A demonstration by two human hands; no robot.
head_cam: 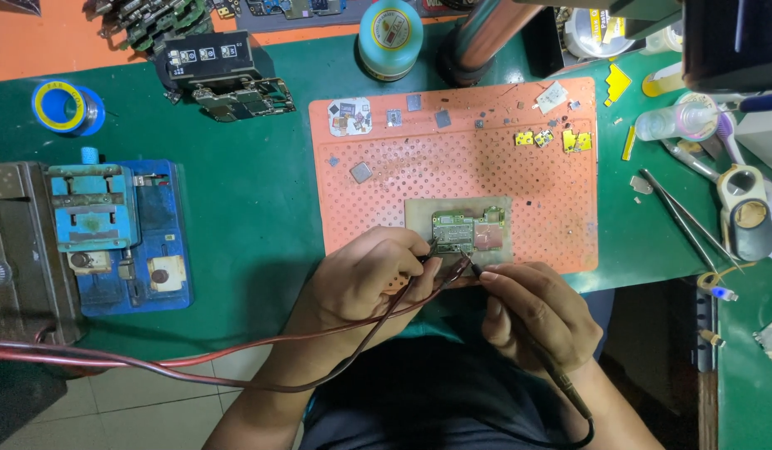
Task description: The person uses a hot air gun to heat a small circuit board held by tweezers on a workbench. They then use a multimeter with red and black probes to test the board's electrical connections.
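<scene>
Head view: left hand (365, 283) grasps a red probe (436, 268), right hand (536, 312) grasps a black probe (486, 277); both tips touch the circuit board (468, 232), lying on the orange mat (453, 167) on the green worktop (253, 208).

- One view only, from a camera worn on the person's head.
- It looks almost straight down, tilted slightly forward across the green workbench (261, 208).
- It sits close: both hands fill the lower centre, the lap below them.
- The bench's far edge meets the top of the frame.
</scene>
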